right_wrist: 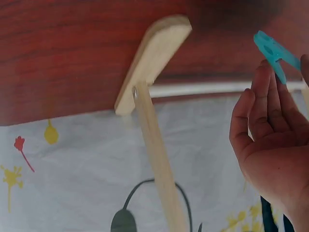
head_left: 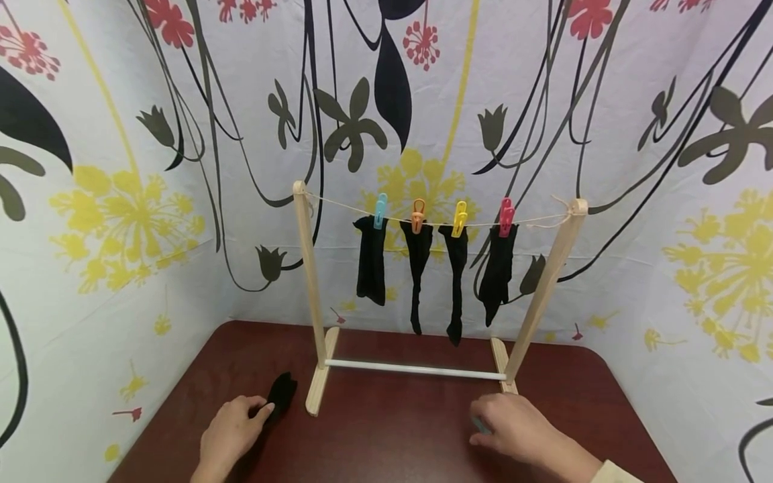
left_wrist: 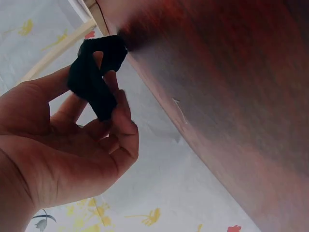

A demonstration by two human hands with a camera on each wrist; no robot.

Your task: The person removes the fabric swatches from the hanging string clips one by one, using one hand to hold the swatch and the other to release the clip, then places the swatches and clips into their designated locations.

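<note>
My left hand (head_left: 228, 435) pinches a small black sock (head_left: 282, 394) just above the left part of the table. In the left wrist view the sock (left_wrist: 89, 79) is bent over between thumb and fingers. At the right, below the rack's right foot, my right hand (head_left: 513, 426) holds a light blue clothespin, mostly hidden in the head view. The right wrist view shows that clothespin (right_wrist: 273, 50) pinched at the fingertips. Several black socks hang from a string (head_left: 344, 204), held by a blue clothespin (head_left: 380, 210), an orange one (head_left: 418, 216), a yellow one (head_left: 459, 219) and a red one (head_left: 506, 217).
A wooden rack with a left post (head_left: 310, 282), a right post (head_left: 543, 298) and a white crossbar (head_left: 417, 368) stands on the dark red table (head_left: 386, 429). Its feet reach forward between my hands. Flower-patterned cloth (head_left: 241, 201) hangs behind and at both sides.
</note>
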